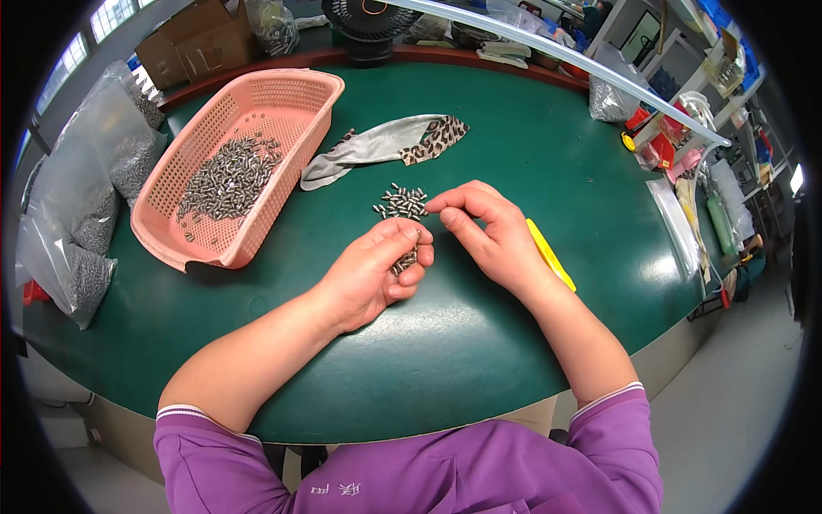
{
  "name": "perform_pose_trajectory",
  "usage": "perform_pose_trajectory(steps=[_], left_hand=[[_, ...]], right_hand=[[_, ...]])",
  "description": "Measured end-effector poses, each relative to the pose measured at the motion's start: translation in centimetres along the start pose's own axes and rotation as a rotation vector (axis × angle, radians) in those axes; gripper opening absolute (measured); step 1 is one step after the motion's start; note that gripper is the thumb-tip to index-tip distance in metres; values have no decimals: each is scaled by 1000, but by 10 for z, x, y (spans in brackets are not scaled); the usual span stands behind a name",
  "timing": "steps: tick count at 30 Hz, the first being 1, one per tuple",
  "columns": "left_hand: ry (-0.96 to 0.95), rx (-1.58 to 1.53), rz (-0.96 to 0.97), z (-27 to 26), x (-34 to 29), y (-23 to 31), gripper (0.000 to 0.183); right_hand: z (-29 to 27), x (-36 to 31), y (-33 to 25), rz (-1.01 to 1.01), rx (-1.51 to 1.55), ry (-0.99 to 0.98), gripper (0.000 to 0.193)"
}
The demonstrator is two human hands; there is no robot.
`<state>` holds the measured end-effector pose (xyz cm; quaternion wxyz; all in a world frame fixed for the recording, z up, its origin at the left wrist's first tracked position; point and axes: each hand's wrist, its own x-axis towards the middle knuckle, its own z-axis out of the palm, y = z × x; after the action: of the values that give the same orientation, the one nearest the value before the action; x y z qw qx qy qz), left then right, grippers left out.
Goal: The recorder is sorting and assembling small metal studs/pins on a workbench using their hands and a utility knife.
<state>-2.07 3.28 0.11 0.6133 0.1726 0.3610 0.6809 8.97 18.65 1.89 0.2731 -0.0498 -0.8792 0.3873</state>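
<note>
- The surface [531, 137] is green, with a curved dark red edge at the far side.
- A grey cloth [364, 152] with a spotted end lies just beyond the small metal pieces [402, 202], near the basket.
- A yellow tool [552, 257] lies beside the right wrist, which covers a part of it.
- At the far side there are a cardboard box [201, 43] and a black fan [370, 21]; a white bar [556, 58] crosses the view at the upper right.
- The pink basket [295, 96] stands at the left, with perforated walls. It contains a wide heap of metal pieces, mostly in its middle.
- Clear bags [128, 141] with many small grey parts stand to the left of the basket; another clear bag [610, 98] is at the far right.
- The metal pieces outside the basket make a loose pile in front of the person.
- The left hand [379, 264] is curled around several such pieces.
- The right hand [484, 224] has thumb and forefinger near each other, at the pile's right edge; I cannot tell if it grips a piece.
</note>
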Motion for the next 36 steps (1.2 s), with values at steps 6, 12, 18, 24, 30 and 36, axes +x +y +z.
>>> perform_pose_trajectory(steps=[6,12,18,24,30,36], left_hand=[[8,-32,-2,1,-2,3,18],[-15,-10,22,0,-1,3,25],[-2,30,13,2,-1,2,24],[-29,21,38,-2,0,-1,15],[-29,19,40,3,-1,0,15],[41,-42,76,0,0,-2,19]], right_hand=[[-7,3,2,26,-225,44,11],[-7,5,25,6,-351,126,14],[2,30,33,105,-330,84,20],[4,69,53,99,-618,-52,16],[-2,55,49,84,-786,-53,12],[0,28,-23,178,-235,28,13]])
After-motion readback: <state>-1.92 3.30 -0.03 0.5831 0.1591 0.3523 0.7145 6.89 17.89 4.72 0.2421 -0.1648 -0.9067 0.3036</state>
